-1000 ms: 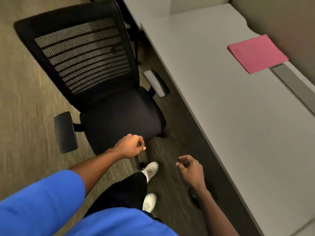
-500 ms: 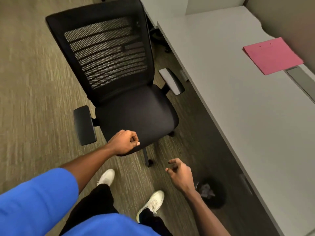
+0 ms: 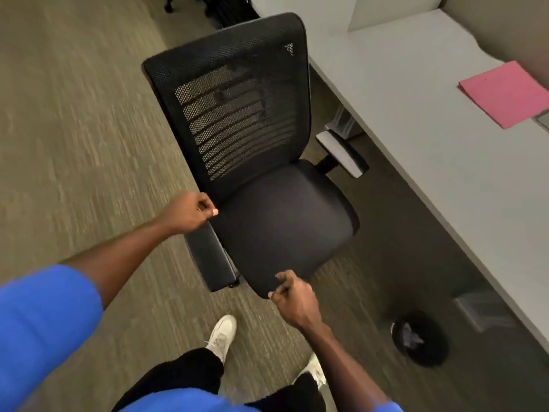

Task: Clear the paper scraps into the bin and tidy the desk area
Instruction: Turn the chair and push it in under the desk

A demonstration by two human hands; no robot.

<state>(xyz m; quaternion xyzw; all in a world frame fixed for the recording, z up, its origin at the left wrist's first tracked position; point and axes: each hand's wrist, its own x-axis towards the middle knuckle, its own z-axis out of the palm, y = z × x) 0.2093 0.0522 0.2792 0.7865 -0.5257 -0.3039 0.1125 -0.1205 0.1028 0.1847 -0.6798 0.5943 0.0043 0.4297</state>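
A black round bin (image 3: 427,356) stands on the carpet under the desk's edge, with crumpled paper scraps (image 3: 411,336) inside it. A black mesh office chair (image 3: 285,221) stands in the middle, beside the grey desk (image 3: 430,162). My left hand (image 3: 188,214) is curled into a fist with nothing in it, just above the chair's near armrest (image 3: 211,257). My right hand (image 3: 294,300) is loosely curled at the front corner of the seat. Whether it grips the seat edge or only overlaps it is unclear.
A pink folder (image 3: 505,95) lies on the desk at the far right, next to a grey strip. Grey partitions stand at the desk's far end. Chair wheels show at the top edge. My white shoes (image 3: 221,337) are on the carpet below the chair.
I have stepped closer to the chair. My left hand rose to the near armrest and my right hand moved up to the seat's front corner. More of the bin shows.
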